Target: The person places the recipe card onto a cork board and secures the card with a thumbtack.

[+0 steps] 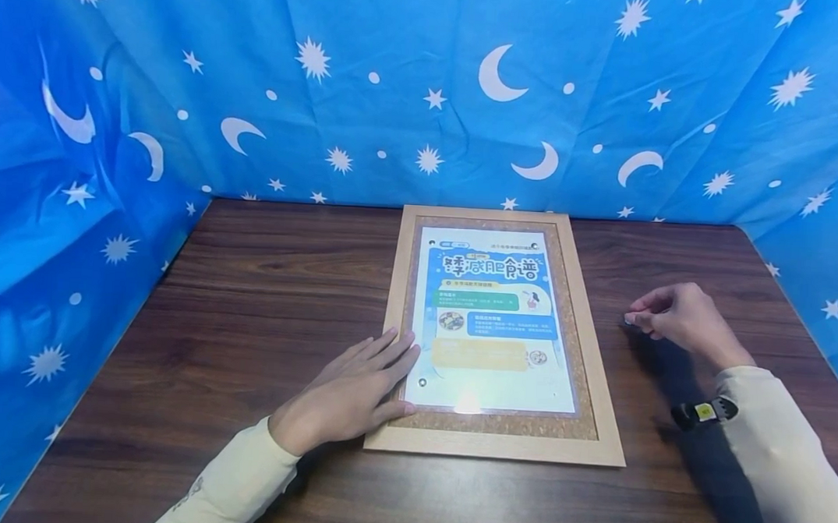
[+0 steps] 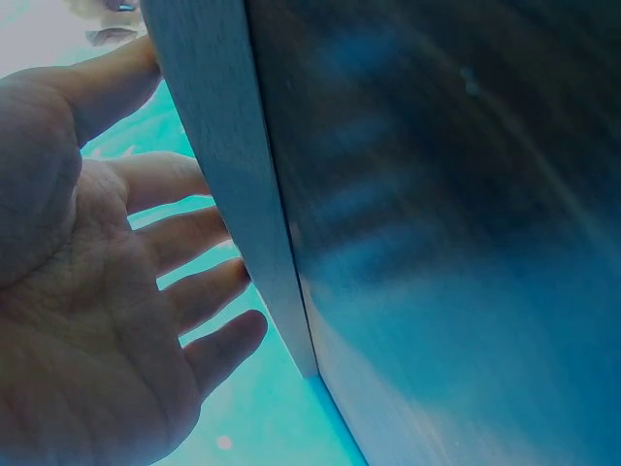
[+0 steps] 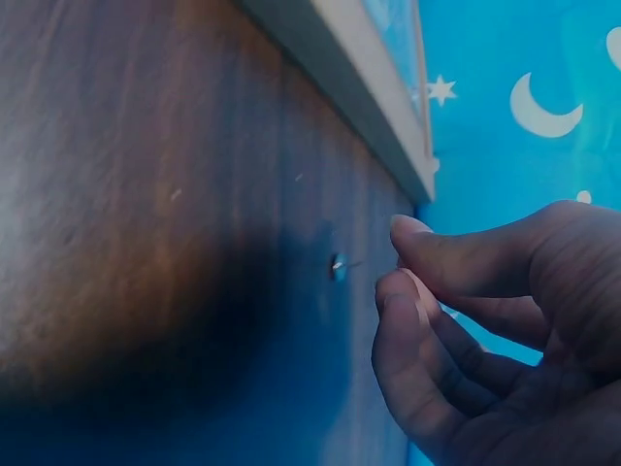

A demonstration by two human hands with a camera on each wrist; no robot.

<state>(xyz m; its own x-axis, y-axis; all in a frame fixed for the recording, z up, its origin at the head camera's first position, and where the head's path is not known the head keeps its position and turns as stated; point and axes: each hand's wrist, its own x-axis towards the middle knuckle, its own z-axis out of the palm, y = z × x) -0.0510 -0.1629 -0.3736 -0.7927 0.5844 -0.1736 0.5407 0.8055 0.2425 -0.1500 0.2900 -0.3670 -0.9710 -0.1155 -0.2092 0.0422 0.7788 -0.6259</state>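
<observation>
A cork board (image 1: 517, 426) with a pale wooden frame lies on the table, a printed sheet (image 1: 448, 395) on its cork. Metal thumbtacks sit at the sheet's top left, top right and bottom left (image 1: 422, 382) corners. My left hand (image 1: 353, 391) rests with spread, straight fingers on the board's left frame edge. To the right of the board, my right hand (image 1: 686, 320) hovers low over the table with thumb and forefinger bent toward each other. Just off its fingertips, a loose thumbtack (image 3: 337, 267) lies point up on the table, with a small gap between.
The dark wood-grain table (image 1: 249, 285) extends on both sides of the board. A blue cloth (image 1: 397, 120) with white moons and stars hangs behind the table and along both sides. A dark wrist strap (image 1: 703, 413) is on the right wrist.
</observation>
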